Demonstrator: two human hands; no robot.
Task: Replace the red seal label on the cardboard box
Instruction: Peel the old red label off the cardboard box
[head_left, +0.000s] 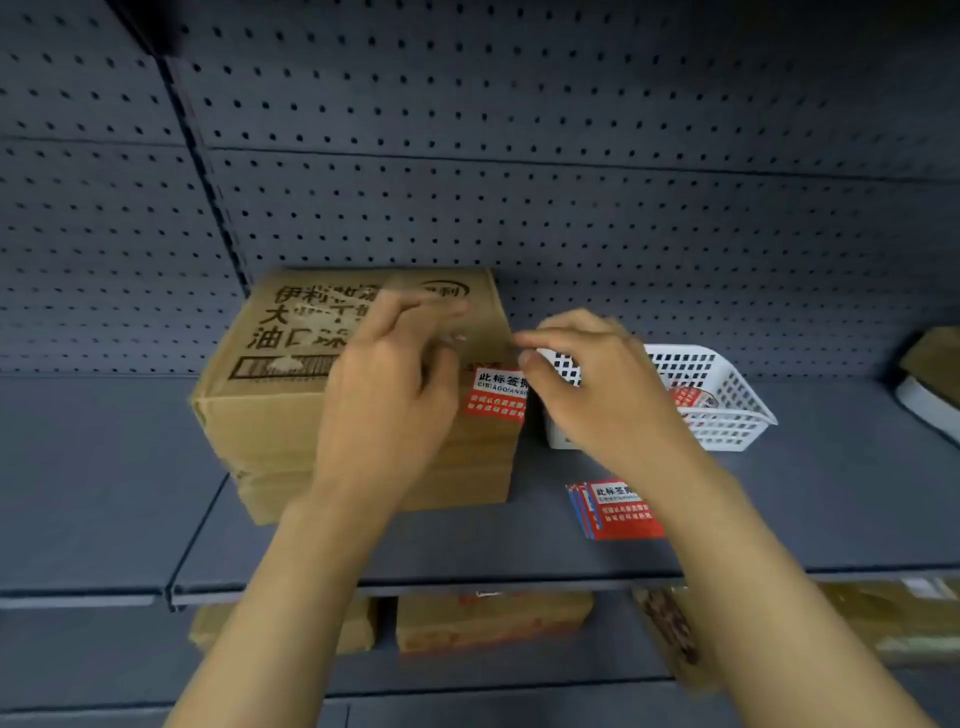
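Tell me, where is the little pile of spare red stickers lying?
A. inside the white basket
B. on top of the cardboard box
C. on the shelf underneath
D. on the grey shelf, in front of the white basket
D: the pile of red stickers lies flat on the grey shelf, nearer the camera than the white basket and to the right of the cardboard box.

Shelf (156, 467): box (270, 415), basket (727, 410), labels (618, 512).

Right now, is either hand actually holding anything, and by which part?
Cannot tell. Both hands are blurred above the cardboard box; the left hand and right hand show pinched fingers, but no label shows between them.
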